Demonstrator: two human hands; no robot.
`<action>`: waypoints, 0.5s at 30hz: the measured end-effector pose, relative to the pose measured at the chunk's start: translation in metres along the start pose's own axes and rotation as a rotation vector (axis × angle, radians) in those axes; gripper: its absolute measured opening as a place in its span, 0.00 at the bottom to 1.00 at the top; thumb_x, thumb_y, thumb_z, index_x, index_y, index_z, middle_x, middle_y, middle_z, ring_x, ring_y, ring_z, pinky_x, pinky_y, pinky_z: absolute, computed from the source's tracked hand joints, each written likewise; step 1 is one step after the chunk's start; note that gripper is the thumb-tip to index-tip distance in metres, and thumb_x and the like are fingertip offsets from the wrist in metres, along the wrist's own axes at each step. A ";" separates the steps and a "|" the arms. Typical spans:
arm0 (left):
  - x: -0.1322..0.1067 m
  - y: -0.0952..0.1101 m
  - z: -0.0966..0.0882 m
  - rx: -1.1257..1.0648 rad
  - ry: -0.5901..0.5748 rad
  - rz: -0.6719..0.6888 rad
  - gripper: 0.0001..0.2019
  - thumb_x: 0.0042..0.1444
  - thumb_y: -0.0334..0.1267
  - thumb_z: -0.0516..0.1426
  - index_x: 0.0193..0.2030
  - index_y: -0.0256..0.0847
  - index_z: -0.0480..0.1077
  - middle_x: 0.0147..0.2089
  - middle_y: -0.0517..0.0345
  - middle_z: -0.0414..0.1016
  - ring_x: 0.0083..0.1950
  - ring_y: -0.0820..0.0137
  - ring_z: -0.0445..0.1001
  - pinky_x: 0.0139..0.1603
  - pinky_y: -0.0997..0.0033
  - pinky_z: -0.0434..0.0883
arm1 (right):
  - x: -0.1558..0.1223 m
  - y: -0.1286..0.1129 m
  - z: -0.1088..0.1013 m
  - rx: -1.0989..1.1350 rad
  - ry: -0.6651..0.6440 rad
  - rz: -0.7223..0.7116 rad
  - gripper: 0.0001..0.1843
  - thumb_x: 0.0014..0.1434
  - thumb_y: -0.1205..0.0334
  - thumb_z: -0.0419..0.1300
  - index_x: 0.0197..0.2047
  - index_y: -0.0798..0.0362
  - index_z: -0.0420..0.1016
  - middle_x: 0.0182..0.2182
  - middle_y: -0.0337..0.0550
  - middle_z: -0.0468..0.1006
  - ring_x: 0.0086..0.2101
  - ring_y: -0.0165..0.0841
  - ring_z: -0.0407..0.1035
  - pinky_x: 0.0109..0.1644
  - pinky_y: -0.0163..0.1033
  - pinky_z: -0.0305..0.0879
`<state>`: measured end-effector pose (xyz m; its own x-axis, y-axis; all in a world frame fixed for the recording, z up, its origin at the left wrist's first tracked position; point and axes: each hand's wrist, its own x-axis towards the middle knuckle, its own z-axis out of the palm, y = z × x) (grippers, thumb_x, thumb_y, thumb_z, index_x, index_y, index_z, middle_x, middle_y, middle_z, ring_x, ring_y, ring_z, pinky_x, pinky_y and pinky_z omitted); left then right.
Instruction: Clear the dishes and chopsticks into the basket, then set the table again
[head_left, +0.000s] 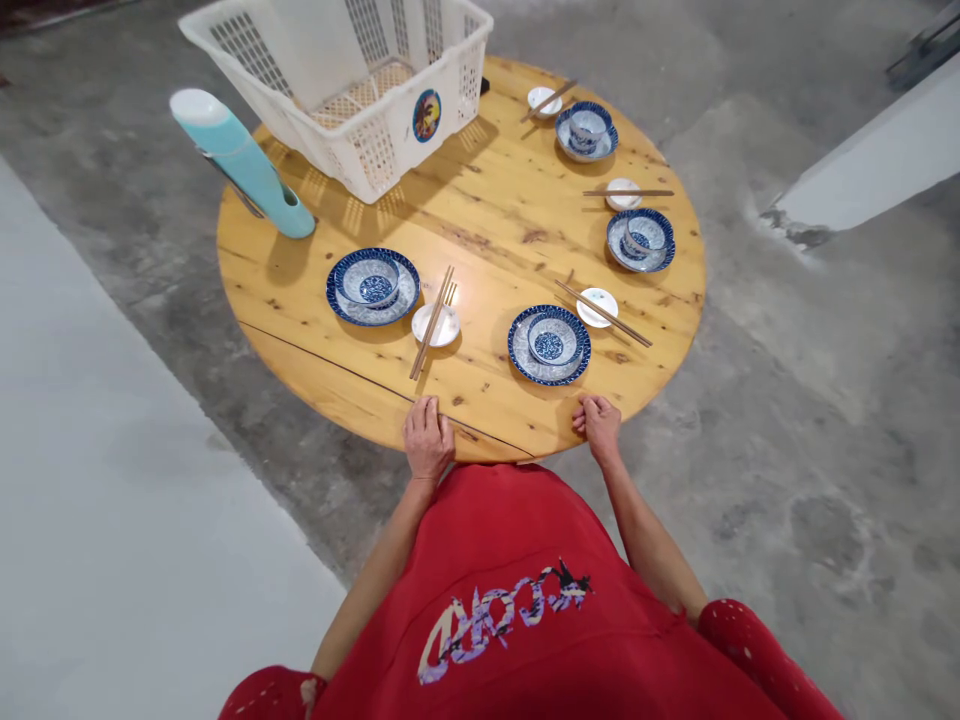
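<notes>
My left hand (429,438) rests at the near edge of the round wooden table (487,235), fingers folded under, with nothing visible in it. To its right, my right hand (599,427) lies loosely closed on the same edge, nothing showing between the fingers. Just beyond my right hand sits a blue-and-white plate (520,364) with a patterned bowl (555,338) on it. A white dish (598,307) stands beside it, chopsticks (611,318) laid across. Ahead of my left hand, chopsticks (430,328) and what looks like a gold fork (450,293) rest on another white dish (448,326).
A large white plastic basket (352,150) stands at the table's far left. A teal-and-white upright holder or device (255,170) is beside it. More settings include a left plate (409,285) and bowl, and two on the right with bowls (646,236). A white post (862,150) rises at right.
</notes>
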<state>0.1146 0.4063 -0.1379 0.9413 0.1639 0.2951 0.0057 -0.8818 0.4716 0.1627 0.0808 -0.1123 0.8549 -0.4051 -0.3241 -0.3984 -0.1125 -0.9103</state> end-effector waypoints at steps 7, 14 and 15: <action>0.003 -0.002 -0.004 -0.067 -0.031 0.005 0.22 0.63 0.39 0.49 0.61 0.31 0.67 0.61 0.35 0.69 0.66 0.54 0.64 0.66 0.52 0.59 | -0.002 0.000 0.005 -0.006 0.067 -0.019 0.12 0.54 0.53 0.57 0.32 0.55 0.71 0.17 0.35 0.73 0.14 0.26 0.66 0.16 0.28 0.60; 0.011 0.000 -0.025 -0.162 0.054 0.024 0.20 0.65 0.39 0.49 0.59 0.30 0.68 0.57 0.35 0.71 0.62 0.58 0.66 0.64 0.56 0.61 | -0.006 0.001 0.008 -0.033 0.124 -0.048 0.11 0.54 0.55 0.55 0.33 0.55 0.71 0.18 0.35 0.73 0.15 0.26 0.66 0.16 0.27 0.61; 0.017 0.000 -0.030 -0.145 0.083 0.014 0.20 0.65 0.39 0.49 0.59 0.30 0.67 0.57 0.35 0.71 0.62 0.58 0.66 0.65 0.56 0.61 | -0.006 0.001 0.008 -0.040 0.127 -0.055 0.11 0.54 0.55 0.55 0.33 0.55 0.71 0.18 0.35 0.73 0.15 0.26 0.66 0.17 0.28 0.61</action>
<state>0.1201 0.4223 -0.1083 0.9097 0.1937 0.3673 -0.0613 -0.8122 0.5802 0.1600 0.0904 -0.1140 0.8280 -0.5083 -0.2368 -0.3675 -0.1731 -0.9138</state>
